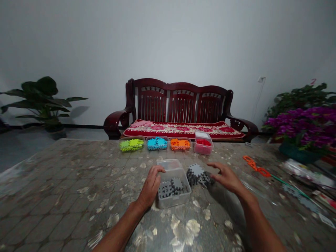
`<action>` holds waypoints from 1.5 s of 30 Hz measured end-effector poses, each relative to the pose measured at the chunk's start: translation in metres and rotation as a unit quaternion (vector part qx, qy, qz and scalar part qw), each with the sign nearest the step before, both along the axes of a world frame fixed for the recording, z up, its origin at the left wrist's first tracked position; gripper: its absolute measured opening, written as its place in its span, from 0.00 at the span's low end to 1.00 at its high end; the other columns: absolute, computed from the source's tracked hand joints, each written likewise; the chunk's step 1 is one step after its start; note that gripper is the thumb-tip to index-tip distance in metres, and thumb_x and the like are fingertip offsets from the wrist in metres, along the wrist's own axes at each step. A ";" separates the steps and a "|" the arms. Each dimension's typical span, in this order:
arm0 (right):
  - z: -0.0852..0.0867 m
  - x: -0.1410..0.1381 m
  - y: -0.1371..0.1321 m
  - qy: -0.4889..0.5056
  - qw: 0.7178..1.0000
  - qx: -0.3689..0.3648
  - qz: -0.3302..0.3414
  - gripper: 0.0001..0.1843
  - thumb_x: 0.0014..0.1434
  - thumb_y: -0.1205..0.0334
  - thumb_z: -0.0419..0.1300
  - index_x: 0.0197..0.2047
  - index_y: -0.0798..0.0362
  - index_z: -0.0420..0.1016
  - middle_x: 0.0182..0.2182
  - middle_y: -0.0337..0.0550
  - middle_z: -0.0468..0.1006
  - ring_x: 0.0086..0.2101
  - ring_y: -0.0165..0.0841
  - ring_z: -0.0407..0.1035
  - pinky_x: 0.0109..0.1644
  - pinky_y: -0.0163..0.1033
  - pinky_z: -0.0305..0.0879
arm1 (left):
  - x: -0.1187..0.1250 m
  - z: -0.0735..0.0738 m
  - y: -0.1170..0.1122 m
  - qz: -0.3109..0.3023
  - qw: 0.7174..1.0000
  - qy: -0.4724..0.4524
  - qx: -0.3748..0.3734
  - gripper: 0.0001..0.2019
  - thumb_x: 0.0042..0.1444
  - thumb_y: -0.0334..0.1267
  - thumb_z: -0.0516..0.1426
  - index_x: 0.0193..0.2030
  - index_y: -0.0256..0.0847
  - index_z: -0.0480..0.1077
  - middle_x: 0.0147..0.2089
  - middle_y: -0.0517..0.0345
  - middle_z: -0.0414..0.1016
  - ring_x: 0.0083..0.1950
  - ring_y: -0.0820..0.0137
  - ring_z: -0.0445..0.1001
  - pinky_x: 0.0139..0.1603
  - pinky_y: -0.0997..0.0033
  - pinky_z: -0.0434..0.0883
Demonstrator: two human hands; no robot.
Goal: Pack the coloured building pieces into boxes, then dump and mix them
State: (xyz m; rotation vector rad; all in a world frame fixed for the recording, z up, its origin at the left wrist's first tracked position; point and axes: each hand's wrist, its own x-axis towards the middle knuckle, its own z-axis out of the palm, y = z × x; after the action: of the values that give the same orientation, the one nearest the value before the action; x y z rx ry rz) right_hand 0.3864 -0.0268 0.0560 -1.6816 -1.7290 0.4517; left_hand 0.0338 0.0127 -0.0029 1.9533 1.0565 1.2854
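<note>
My left hand [150, 185] is curled over the left wall of a clear plastic box [173, 202], holding it in place. Inside lie several grey toothed plastic pieces [177, 185], heaped toward the near side. The box's lid [170, 163] is tipped back at the far side. Right of the box, a loose heap of grey toothed pieces [196, 171] sits on the table. My right hand [225, 176] hovers at that heap's right side, thumb and fingers apart with nothing visible between them. Whether its fingertips touch the pieces I cannot tell.
Along the table's far edge stand boxes of green pieces [131, 144], blue pieces [156, 143], orange pieces [180, 144] and red pieces [203, 146]. Orange rings [253, 163], a green stick [285, 183] and a purple flower pot [299, 152] occupy the right side.
</note>
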 end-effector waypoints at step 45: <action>0.003 -0.012 0.010 0.071 0.997 -0.016 -0.004 0.24 0.49 0.56 0.64 0.50 0.50 0.82 0.48 0.50 0.84 0.48 0.47 0.77 0.55 0.54 0.72 | 0.001 0.003 -0.002 -0.016 1.000 0.003 0.010 0.13 0.67 0.38 0.43 0.44 0.44 0.69 0.50 0.50 0.71 0.57 0.61 0.70 0.64 0.54 0.66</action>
State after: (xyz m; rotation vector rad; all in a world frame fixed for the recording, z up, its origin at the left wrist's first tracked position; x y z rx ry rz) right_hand 0.3740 -0.0165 0.0593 -1.6379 -1.6196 0.5840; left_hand 0.0345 0.0104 0.0004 1.9818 1.0148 1.2774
